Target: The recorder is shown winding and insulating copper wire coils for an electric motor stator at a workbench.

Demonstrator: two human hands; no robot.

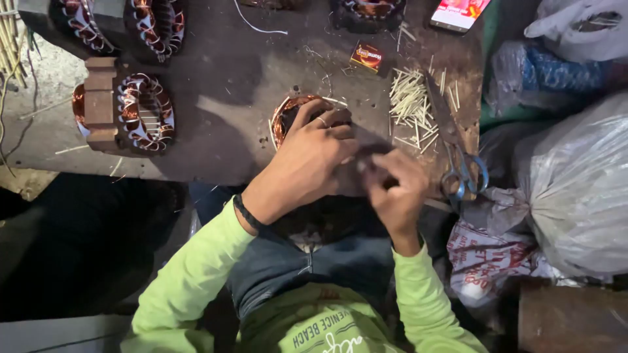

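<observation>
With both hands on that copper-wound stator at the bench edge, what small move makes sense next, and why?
Probably press the piece pinched in the right hand into the stator, since the left hand already steadies it and the right fingertips sit at its edge; the piece itself is too small to identify.

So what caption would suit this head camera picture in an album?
Both hands, left hand and right hand, on a copper-wound motor stator, scissors beside them.

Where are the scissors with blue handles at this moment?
In the head view the blue-handled metal scissors lie on the dark worktable's right edge, beside the pale sticks, just right of the right hand.
</observation>
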